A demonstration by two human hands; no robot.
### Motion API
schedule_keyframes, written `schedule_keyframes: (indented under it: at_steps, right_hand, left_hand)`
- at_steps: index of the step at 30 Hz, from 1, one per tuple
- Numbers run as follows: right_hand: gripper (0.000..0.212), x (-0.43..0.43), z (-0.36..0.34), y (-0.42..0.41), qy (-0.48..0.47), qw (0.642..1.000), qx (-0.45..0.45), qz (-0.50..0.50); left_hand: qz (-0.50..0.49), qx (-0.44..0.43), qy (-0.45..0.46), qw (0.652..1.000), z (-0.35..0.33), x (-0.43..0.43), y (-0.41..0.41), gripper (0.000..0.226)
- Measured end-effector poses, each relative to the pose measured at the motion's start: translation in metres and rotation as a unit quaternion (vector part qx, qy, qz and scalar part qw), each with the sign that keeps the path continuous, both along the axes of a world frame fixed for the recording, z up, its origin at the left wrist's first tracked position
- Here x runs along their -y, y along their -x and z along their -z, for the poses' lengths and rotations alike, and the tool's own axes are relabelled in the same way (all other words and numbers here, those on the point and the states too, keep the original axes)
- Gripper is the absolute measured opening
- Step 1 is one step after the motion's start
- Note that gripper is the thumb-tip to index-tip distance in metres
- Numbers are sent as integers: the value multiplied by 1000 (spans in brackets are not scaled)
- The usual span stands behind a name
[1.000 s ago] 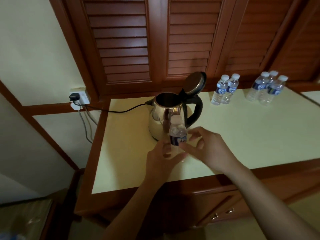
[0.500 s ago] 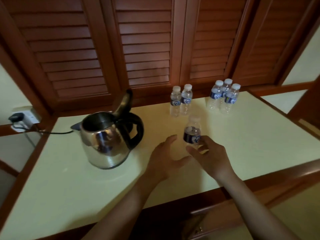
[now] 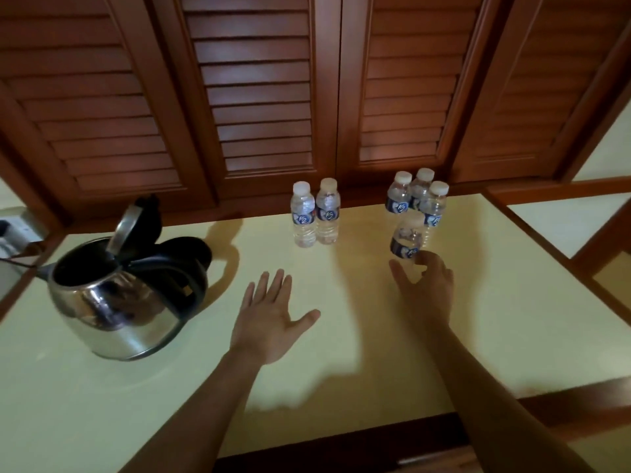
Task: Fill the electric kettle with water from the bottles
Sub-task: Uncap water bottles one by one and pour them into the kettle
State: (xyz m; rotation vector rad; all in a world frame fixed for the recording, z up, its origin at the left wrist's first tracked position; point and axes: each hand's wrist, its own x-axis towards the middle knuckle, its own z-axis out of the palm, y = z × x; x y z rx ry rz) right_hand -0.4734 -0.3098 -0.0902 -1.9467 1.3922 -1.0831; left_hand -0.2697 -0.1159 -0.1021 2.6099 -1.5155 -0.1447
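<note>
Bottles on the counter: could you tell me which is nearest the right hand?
The tilted bottle at the right hand; the pair and trio stand upright farther back.

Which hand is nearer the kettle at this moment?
Left. The left hand is open just right of the kettle, beside its handle; the right hand is much farther right, holding a bottle.
</note>
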Motion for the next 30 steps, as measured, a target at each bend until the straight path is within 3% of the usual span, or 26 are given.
schedule_keyframes:
  at_steps: [11,30]
  right_hand:
    - [51,47,4,-32,27,997,-30,67]
    - [50,65,7,-39,29,997,-25,63]
  left_hand:
    - [-11,-6,-1,1000,-4,1,1,101]
    - [-16,-16,4,1000,-6,0,3,101]
